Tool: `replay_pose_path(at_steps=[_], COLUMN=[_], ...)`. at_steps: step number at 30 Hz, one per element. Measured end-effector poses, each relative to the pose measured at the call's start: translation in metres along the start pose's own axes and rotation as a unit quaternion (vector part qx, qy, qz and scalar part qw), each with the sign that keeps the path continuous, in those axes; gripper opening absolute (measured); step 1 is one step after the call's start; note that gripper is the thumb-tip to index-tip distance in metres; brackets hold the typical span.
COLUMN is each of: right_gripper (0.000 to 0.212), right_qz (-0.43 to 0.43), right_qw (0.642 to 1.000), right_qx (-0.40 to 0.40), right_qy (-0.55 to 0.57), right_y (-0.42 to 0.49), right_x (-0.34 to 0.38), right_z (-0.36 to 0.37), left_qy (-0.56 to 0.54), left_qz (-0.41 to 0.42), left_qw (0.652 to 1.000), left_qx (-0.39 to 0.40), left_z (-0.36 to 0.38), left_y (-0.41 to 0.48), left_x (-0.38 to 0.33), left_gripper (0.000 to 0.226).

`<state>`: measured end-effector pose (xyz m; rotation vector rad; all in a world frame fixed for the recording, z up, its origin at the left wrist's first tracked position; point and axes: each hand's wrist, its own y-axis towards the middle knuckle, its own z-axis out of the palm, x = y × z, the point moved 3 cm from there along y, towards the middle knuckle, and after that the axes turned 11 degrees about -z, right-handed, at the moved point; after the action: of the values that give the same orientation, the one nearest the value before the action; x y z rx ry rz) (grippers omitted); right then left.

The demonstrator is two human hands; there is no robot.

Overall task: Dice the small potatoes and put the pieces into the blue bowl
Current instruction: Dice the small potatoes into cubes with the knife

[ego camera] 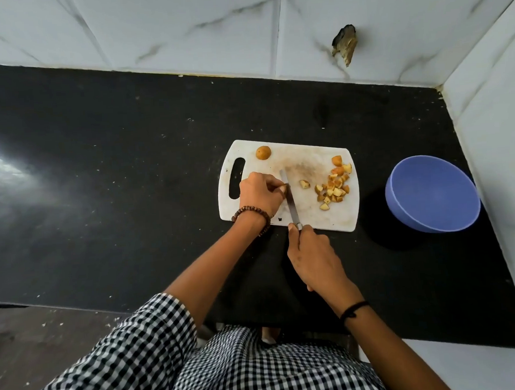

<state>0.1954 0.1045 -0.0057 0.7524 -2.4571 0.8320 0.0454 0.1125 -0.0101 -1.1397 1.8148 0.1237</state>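
A white cutting board (pixel 311 215) lies on the black counter. My left hand (pixel 259 193) pinches a small potato piece (pixel 283 189) at the board's left middle. My right hand (pixel 314 256) grips the handle of a knife (pixel 291 203) whose blade rests against that piece. One whole small potato (pixel 263 152) sits at the board's far left corner. A pile of diced potato pieces (pixel 334 187) lies on the board's right side, with one loose piece (pixel 304 184) near the middle. The blue bowl (pixel 431 193) stands to the right of the board and looks to hold nothing.
White marble-tiled walls close off the counter at the back and on the right, just behind the bowl. A broken hole (pixel 345 43) shows in the back wall. The black counter (pixel 113 173) stretches left of the board. My checked shirt fills the bottom.
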Motion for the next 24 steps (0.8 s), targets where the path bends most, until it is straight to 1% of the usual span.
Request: replay_pose_path(at_steps=[6, 9, 12, 15, 18, 20, 24], right_gripper=[0.043, 0.038, 0.039, 0.043, 0.043, 0.043, 0.045], right_qz=[-0.016, -0.021, -0.021, -0.023, -0.023, -0.028, -0.048], right_qw=[0.997, 0.995, 0.996, 0.998, 0.997, 0.997, 0.997], right_qx=[-0.010, -0.015, -0.017, -0.039, -0.066, -0.070, -0.052], right_qy=[-0.073, -0.091, -0.082, -0.032, 0.012, 0.019, -0.010], right_y=[-0.021, -0.030, -0.033, -0.036, -0.037, -0.036, -0.026], right_x=[-0.010, -0.020, -0.029, -0.034, -0.034, -0.030, -0.015], right_z=[0.004, 0.004, 0.002, -0.003, -0.008, -0.009, -0.004], left_qy=[-0.002, 0.019, 0.046, 0.050, 0.014, -0.010, -0.067], left_qz=[-0.011, 0.002, 0.018, 0.022, -0.001, -0.023, -0.072], left_qw=[1.000, 1.000, 0.999, 0.998, 0.998, 0.997, 0.993], left_qx=[0.006, 0.005, 0.001, 0.014, 0.056, 0.077, 0.067], left_z=[0.001, 0.002, 0.001, -0.001, -0.001, -0.002, -0.010], left_y=[0.003, 0.002, 0.001, 0.000, 0.000, 0.001, 0.003], left_x=[0.000, -0.001, -0.003, -0.001, 0.004, 0.007, 0.011], left_gripper=[0.013, 0.012, 0.014, 0.017, 0.019, 0.022, 0.025])
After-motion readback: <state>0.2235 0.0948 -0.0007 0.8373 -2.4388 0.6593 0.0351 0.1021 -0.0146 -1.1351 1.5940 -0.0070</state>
